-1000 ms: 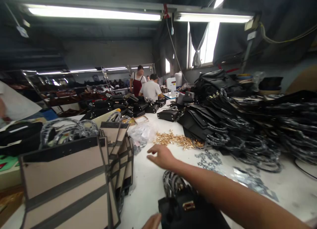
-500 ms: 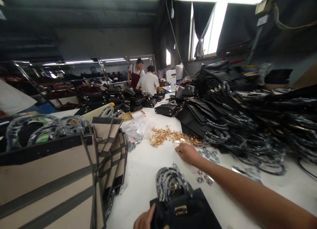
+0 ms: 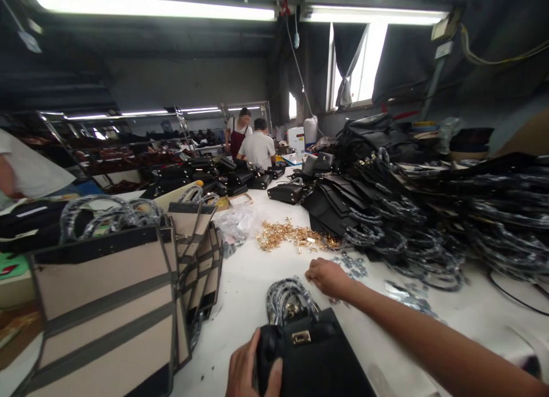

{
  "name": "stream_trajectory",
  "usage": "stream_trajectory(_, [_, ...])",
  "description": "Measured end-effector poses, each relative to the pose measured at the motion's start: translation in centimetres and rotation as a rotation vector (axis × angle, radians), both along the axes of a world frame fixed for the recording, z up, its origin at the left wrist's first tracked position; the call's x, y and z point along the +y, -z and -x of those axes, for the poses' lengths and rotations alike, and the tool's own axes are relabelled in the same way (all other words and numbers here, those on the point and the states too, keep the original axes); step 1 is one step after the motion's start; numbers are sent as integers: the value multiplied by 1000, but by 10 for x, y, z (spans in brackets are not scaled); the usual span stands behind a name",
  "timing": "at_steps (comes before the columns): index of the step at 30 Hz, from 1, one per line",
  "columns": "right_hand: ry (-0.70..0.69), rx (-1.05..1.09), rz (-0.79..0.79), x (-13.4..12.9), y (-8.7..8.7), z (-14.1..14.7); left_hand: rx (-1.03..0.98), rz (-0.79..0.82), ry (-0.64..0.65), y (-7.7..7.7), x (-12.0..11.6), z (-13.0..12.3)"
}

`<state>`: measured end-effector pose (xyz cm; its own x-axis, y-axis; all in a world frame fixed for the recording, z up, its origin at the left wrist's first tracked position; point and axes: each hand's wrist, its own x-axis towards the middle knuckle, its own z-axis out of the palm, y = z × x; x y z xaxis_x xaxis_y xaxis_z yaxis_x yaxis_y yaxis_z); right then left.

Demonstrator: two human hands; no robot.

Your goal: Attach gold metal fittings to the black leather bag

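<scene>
A black handbag (image 3: pixel 317 357) with a gold rectangular clasp plate (image 3: pixel 301 337) lies close in front of me. Its plastic-wrapped handles (image 3: pixel 286 298) point away from me. My left hand (image 3: pixel 254 365) grips the bag's left edge, thumb on the face. Just beyond the handles, my right hand (image 3: pixel 328 277) is over the white table with its fingers pinched together. Whatever they may hold is too small to make out. Past that hand is a spread of small gold fittings (image 3: pixel 278 235), and to its right are thin silver metal plates (image 3: pixel 354 265).
Beige-lined bag panels (image 3: pixel 107 277) are stacked upright at left. Black bag pieces (image 3: pixel 332 205) with wrapped handles pile up on the right. A clear plastic bag (image 3: pixel 238 221) rests beside the fittings. Two people (image 3: pixel 258 148) work at the far end; another person's sleeve (image 3: pixel 32 162) shows at far left.
My right hand has drawn back slightly from the gold fittings toward the bag, fingers still pinched. The handbag sits a little higher in view, with more of my left hand showing.
</scene>
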<state>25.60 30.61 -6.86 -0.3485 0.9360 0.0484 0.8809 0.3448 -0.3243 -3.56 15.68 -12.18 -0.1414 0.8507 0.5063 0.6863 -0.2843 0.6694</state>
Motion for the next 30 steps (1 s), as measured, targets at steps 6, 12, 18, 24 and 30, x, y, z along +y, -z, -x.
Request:
stream_trajectory(6, [106,80,4,-10,-8,7,97,220,109,-53,-9,-3])
stream_trajectory(12, [257,393,-43,-56,-34,4,-46,289,151,-75,-16,-16])
stream_trajectory(18, [233,1002,49,-156,-41,47,-104,299,99,-73,-12,-24])
stream_trajectory(24, [224,1267,442,-195,-23,99,-173,214,-7,-75,-22,-38])
stream_trajectory(30, [115,1194,281,-192,-15,98,-461,326,-29,-73,-29,-30])
